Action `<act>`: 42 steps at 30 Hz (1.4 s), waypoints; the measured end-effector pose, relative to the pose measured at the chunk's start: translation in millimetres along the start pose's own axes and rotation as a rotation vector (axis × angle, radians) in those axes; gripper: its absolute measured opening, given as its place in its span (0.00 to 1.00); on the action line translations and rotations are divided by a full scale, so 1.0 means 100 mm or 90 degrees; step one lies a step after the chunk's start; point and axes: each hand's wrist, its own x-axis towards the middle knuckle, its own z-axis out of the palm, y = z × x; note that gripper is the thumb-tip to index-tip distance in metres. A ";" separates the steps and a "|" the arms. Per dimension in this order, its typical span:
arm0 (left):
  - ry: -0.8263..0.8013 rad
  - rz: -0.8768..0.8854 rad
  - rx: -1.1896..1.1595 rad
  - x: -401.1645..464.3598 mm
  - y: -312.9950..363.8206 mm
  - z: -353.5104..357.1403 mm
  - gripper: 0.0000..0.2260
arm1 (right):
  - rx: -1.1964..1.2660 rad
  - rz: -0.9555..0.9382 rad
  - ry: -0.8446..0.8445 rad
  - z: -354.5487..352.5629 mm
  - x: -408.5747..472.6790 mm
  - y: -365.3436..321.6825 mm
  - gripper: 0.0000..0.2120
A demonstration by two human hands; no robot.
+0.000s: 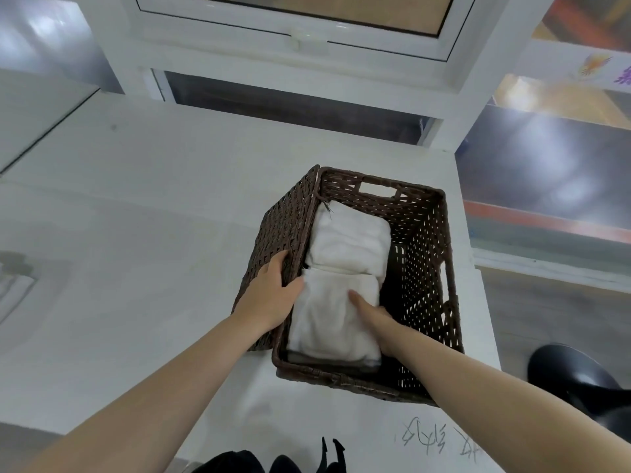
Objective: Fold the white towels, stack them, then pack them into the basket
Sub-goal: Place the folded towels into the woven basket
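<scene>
Two stacks of folded white towels already sit inside the brown woven basket (423,268), ranged one behind the other along its left wall, so their line follows the basket's long axis running away from us. The far stack (348,244) lies against the back-left corner; the near stack (327,319) is the one we are handling. Our left hand (269,291) straddles the left rim, thumb outside on the weave and fingers dipping down between the wall and the near stack, so we cannot tell how they are curled. Our right hand (370,317) presses on the stack's right side, thumb laid on top and the other fingers hidden below the cloth edge; whether they grip or merely push we cannot say. The right half of the basket floor is bare, so we judge that any further stack would go there, on the side nearer our right hand. The basket stands on the white worktop (136,233), near its right edge. A dark round stool (573,377) shows on the floor at right.
</scene>
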 end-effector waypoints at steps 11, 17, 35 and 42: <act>-0.074 0.085 -0.057 -0.16 -0.24 -0.23 0.30 | -0.360 -0.284 0.178 -0.12 -0.76 -0.64 0.38; -0.021 0.123 -0.040 -0.29 -0.75 -0.86 0.21 | -0.359 -0.515 0.213 0.64 -1.55 -0.93 0.29; 0.328 -0.053 0.136 -0.75 -3.97 -3.48 0.19 | -0.464 -0.315 -0.315 4.57 -1.59 -0.27 0.17; 0.337 -0.241 0.109 -0.70 -4.74 -4.20 0.24 | -0.395 -0.136 -0.389 5.49 -1.58 -0.48 0.23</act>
